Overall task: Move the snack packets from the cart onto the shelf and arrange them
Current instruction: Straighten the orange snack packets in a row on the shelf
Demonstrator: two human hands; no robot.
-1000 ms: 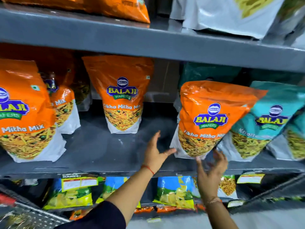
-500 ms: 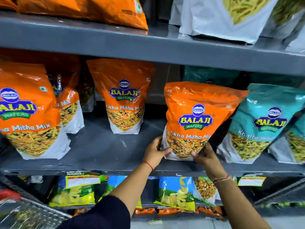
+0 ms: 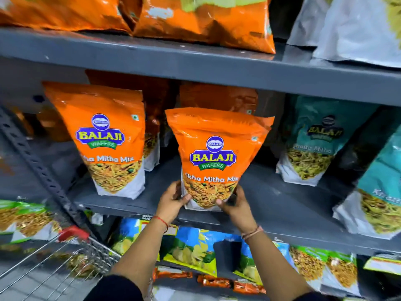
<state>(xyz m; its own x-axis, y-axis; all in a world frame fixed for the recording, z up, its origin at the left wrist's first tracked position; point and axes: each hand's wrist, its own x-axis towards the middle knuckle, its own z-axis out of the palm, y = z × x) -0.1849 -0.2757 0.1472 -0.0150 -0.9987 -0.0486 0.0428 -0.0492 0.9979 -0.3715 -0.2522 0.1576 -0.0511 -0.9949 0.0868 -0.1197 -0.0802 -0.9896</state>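
Observation:
An orange Balaji Tikha Mitha Mix packet (image 3: 213,153) stands upright near the front of the grey middle shelf (image 3: 282,205). My left hand (image 3: 172,199) grips its lower left corner and my right hand (image 3: 235,203) grips its lower right corner. A second orange packet (image 3: 106,137) stands to its left, and more orange packets (image 3: 219,98) sit behind in shadow. The wire cart (image 3: 54,263) with a red handle is at the lower left; what it holds is blurred.
Teal Balaji packets (image 3: 319,140) stand at the right of the same shelf, one (image 3: 377,198) leaning near the front edge. Orange and white bags fill the shelf above (image 3: 195,64). Blue and green packets (image 3: 191,248) line the shelf below. A slotted upright (image 3: 39,168) crosses at left.
Both hands closed on the orange packet's base and slid it leftward along the shelf, away from the teal packets, so it now stands in front of the rear orange packet. The view shifted right.

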